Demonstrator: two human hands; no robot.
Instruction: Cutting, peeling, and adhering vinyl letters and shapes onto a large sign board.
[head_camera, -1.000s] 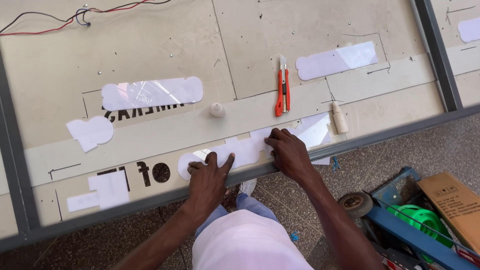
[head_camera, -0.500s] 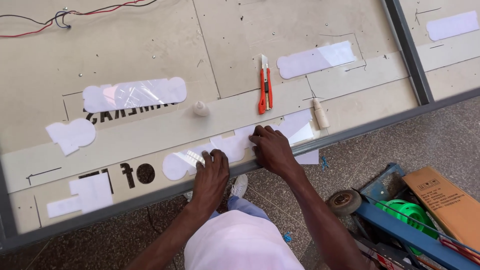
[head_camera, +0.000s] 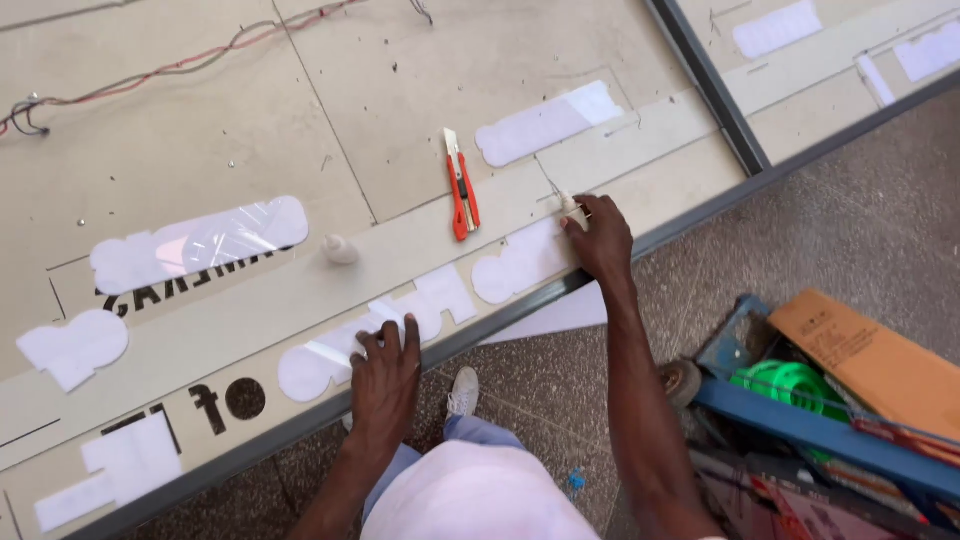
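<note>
The left hand (head_camera: 385, 365) lies flat, fingers spread, pressing a white cut-out strip (head_camera: 430, 305) at the near edge of the big board (head_camera: 300, 130). The right hand (head_camera: 600, 235) is curled around a small white tube (head_camera: 572, 205) at the strip's right end. Just left of it lies an orange knife (head_camera: 461, 190) — farther left, a little white cap (head_camera: 339, 249).

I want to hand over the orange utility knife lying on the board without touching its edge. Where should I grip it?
Take the orange utility knife by its orange handle, the lower half nearest the frame edge, coming in from that side. The pale blade sticks out at the far end, so the near end looks safest. It lies flat with bare board on both sides, leaving room for fingers to pinch it.
</note>
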